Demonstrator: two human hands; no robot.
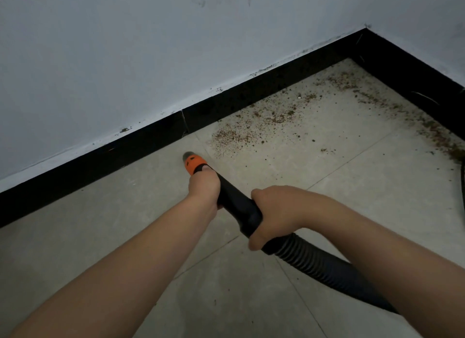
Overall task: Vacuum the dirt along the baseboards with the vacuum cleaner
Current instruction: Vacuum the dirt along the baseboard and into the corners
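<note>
I hold a black vacuum wand point(239, 207) with an orange collar point(193, 164) and a grey nozzle tip point(187, 156) over the tiled floor, near the black baseboard point(141, 146). My left hand point(205, 189) grips the wand just behind the orange collar. Farther back, my right hand point(271, 214) grips the wand where the ribbed black hose point(314, 262) joins it. Brown dirt point(251, 129) lies scattered on the tiles to the right of the nozzle, along the baseboard and into the corner.
A second baseboard point(407, 68) meets the first at the room corner at upper right, with more dirt point(437, 134) strewn along it. The pale wall point(125, 48) rises above. A dark curved piece of hose or cable point(462, 184) shows at the right edge.
</note>
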